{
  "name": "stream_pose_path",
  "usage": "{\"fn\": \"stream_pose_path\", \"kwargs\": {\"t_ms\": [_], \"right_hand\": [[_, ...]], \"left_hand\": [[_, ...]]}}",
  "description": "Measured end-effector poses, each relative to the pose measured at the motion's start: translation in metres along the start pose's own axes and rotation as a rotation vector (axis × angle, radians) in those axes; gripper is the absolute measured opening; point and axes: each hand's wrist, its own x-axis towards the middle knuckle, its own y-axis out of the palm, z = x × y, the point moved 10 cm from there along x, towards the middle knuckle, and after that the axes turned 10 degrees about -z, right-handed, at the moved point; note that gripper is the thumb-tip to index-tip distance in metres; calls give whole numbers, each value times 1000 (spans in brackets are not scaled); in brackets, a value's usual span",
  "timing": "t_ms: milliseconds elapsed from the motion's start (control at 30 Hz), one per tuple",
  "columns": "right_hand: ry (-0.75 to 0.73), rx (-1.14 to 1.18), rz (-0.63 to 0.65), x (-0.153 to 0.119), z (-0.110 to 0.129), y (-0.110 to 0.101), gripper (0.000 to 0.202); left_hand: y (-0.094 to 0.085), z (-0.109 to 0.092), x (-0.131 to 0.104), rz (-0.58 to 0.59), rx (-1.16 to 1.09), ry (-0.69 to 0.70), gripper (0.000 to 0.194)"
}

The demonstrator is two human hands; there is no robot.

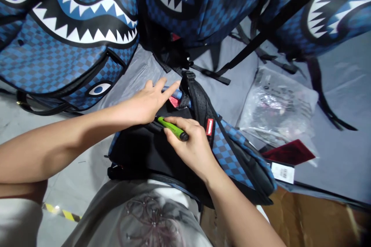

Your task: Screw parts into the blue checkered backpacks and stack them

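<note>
The marker [172, 127] is bright green with a black end [183, 136]. The backpack [174, 162] mixes plain black with blue-and-dark checks and a red label [209, 127]. The cloth [342, 154] is grey; the floor tape [66, 214] has yellow and black stripes.

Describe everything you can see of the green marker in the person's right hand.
The green marker is a thick, bright green cylinder, apparently plastic, with faint dark markings along its side and a black end. The right hand grips it between thumb and fingers. It lies slantwise over the black panel of a backpack, its dark front end pointing toward the left hand. Whether its tip touches the fabric cannot be told.
</note>
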Motion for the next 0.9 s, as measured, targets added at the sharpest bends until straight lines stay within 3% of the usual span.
{"fn": "stream_pose_path", "kwargs": {"t_ms": [200, 900], "right_hand": [[-21, -105, -6, -1, 2, -4, 19], [98, -25, 10, -1, -4, 4, 20]], "left_hand": [[-1, -1, -1, 14, 49, -19, 102], [-2, -2, -3, 11, 65, -23, 99]]}}
